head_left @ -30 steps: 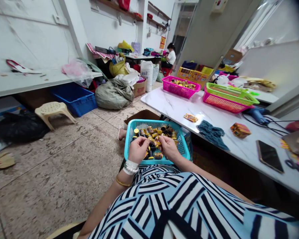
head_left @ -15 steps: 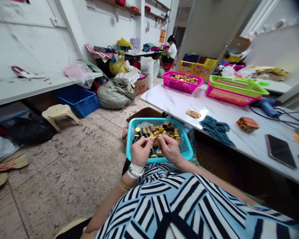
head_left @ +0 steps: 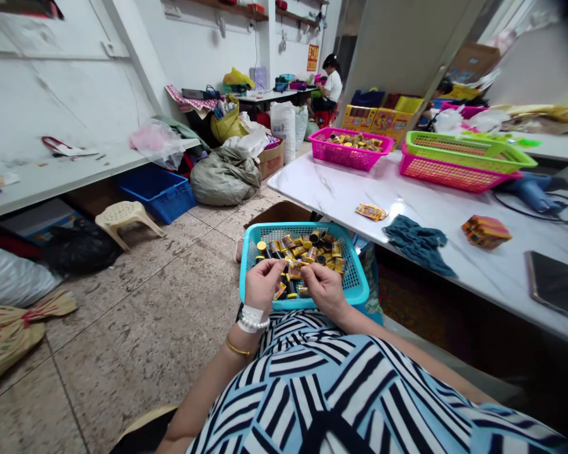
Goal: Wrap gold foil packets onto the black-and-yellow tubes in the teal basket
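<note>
A turquoise basket (head_left: 355, 287) rests on my lap, holding several small yellow-and-black cylinders (head_left: 312, 247). Both hands hover over its near end. My left hand (head_left: 264, 285) is curled, with fingertips pinching one edge of a small yellow wrapper (head_left: 295, 270). My right hand (head_left: 325, 287) pinches the other edge of the same piece. The wrapper sits between the two thumbs, just above the pile. White bead bracelets and a gold bangle ring my left wrist.
A white marble table (head_left: 341, 189) stands to the right with pink and green baskets (head_left: 459, 164), a dark cloth (head_left: 419, 243), an orange packet (head_left: 485, 230) and a phone (head_left: 556, 284). A stool (head_left: 125, 217), blue crate (head_left: 158, 189) and sacks sit on the floor. A person (head_left: 331, 88) sits far back.
The camera view has tilted and shifted slightly. Both hands stay over the basket, fingers still working the small yellow piece between them.
</note>
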A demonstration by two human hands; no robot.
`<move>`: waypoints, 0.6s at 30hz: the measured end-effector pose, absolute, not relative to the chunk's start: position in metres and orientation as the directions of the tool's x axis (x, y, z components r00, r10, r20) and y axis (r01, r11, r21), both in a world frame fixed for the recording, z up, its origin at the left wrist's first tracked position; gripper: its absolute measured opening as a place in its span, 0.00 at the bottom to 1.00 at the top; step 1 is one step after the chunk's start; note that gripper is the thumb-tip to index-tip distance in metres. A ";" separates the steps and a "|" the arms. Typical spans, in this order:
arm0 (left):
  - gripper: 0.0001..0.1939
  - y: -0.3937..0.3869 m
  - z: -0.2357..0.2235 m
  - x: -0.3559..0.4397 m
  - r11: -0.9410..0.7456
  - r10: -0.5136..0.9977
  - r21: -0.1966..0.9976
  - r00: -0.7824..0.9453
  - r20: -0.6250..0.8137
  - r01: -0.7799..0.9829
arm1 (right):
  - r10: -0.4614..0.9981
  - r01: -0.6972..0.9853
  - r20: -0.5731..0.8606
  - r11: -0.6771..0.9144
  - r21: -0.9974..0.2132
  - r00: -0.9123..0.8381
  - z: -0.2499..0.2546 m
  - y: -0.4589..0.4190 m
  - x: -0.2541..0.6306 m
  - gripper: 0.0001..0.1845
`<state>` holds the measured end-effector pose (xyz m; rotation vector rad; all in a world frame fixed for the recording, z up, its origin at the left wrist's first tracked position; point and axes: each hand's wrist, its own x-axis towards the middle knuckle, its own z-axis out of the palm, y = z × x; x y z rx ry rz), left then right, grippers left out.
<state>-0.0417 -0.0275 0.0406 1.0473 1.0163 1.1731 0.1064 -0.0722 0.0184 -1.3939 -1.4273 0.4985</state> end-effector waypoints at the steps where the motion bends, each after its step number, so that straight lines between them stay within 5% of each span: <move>1: 0.22 -0.027 0.041 -0.042 0.093 0.991 0.973 0.111 -0.070 -0.213 | 0.906 0.465 0.362 0.229 -0.855 0.220 0.018 -0.073 0.108 0.24; 6: 0.20 -0.032 0.041 -0.039 0.092 0.988 0.978 0.140 -0.066 -0.187 | 0.910 0.453 0.358 0.235 -0.860 0.209 0.013 -0.075 0.110 0.23; 14: 0.10 -0.041 0.040 -0.041 -0.219 0.975 0.974 0.038 0.217 0.060 | 0.905 0.465 0.354 0.216 -0.859 0.234 0.005 -0.075 0.111 0.24; 18: 0.07 -0.040 0.036 -0.041 -0.218 0.975 0.974 0.068 0.213 0.069 | 0.905 0.525 0.396 0.265 -0.809 0.153 0.004 -0.075 0.109 0.24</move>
